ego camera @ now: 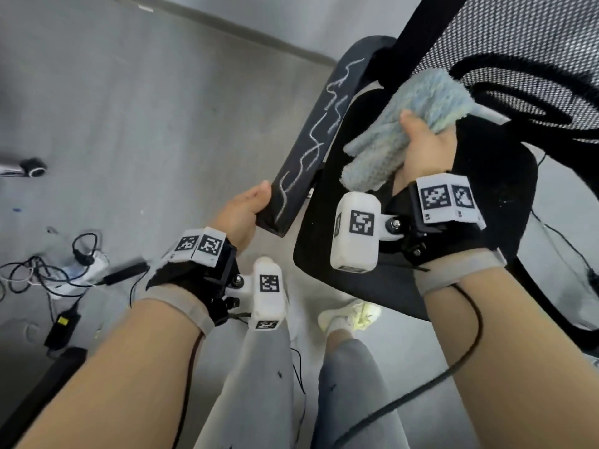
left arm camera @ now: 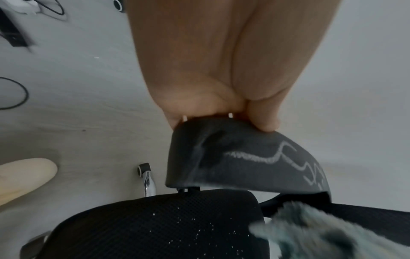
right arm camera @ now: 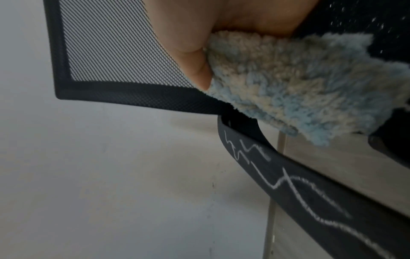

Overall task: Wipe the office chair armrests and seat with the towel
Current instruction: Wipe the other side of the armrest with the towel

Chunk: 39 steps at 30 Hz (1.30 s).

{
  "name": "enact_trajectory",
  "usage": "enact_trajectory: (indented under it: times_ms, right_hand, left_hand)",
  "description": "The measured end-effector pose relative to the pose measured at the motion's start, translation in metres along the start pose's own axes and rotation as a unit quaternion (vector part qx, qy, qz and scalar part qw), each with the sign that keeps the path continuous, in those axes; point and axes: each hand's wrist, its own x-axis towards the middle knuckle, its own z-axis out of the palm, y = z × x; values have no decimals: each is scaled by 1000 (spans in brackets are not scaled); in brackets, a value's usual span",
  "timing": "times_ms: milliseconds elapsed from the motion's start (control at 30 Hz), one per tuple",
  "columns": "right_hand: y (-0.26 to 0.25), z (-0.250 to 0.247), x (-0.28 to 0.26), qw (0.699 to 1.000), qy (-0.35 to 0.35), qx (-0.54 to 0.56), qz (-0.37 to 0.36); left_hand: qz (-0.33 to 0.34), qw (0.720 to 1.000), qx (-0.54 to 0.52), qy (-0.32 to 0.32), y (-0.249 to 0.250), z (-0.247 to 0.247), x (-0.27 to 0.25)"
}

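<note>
Fleecy blue-and-cream towel (ego camera: 402, 124) is bunched in the right hand (ego camera: 424, 147), whose fingers (right arm camera: 195, 57) curl round it with the thumb pinching the upper fold, in the upper right of the head view. It hangs above the black mesh seat (ego camera: 486, 202), speckled with pale crumbs, and is not yet on the armrest. The left hand (ego camera: 241, 215), at centre left, grips the near end of the dark armrest (ego camera: 311, 140), thumb on top and fingers wrapped under its tip. The armrest's long axis runs from that grip up and right toward the mesh backrest (ego camera: 531, 43), white chalk-like scribbles along its whole top. Its marked face lies just left of the towel, so the right hand is the nearer one to wipe; I judge the next stroke should follow that axis.
</note>
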Motion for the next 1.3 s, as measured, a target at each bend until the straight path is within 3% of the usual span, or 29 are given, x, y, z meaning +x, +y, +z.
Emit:
enact_trajectory:
  times_ms: [100, 200, 300, 367, 467, 600, 733, 833, 900, 1000, 1100, 1200, 1267, 1300]
  right_hand:
    - [9, 24, 7, 998, -20, -34, -46]
    - [24, 46, 7, 973, -86, -187, -103]
    - [30, 55, 15, 886, -163, -424, -97]
    - [26, 56, 26, 840, -206, -477, -155]
    - [20, 59, 39, 852, -198, -440, -202]
    - [28, 53, 12, 865, -164, -431, -198]
    - [37, 30, -11, 843, -202, -449, -217]
    - [23, 46, 24, 836, -161, -492, -181]
    - [11, 58, 45, 848, -153, -487, -144]
    - [17, 50, 26, 858, -172, -467, -125]
    - [33, 21, -24, 818, -257, -484, -172]
    - [33, 14, -22, 768, -290, -533, -204]
    - [28, 25, 0, 774, -257, -548, -184]
    - [25, 31, 10, 791, -241, -535, -172]
  left_hand:
    - [-12, 1000, -2, -11, 0, -2, -1]
    - [-32, 998, -14, -55, 0, -3, -5]
    - [-75, 990, -85, -80, -3, -7, -5]
    - [-80, 988, -109, -78, -3, -8, -4]
    - [-77, 986, -129, -76, -3, -7, -1]
    - [-72, 983, -149, -78, -3, -8, 2]
    - [-73, 983, -153, -76, -7, -6, -1]
    - [-85, 983, -144, -74, -8, -6, -6]
    - [-85, 985, -128, -83, -8, -6, -6]
    - [-74, 986, -123, -89, -9, -8, -5]
    - [-78, 984, -143, -76, -13, -8, -6]
    - [-88, 982, -148, -75, -14, -7, -10]
    - [-97, 981, -149, -81, -12, -7, -10]
    - [-101, 981, -144, -84, -11, -8, -9]
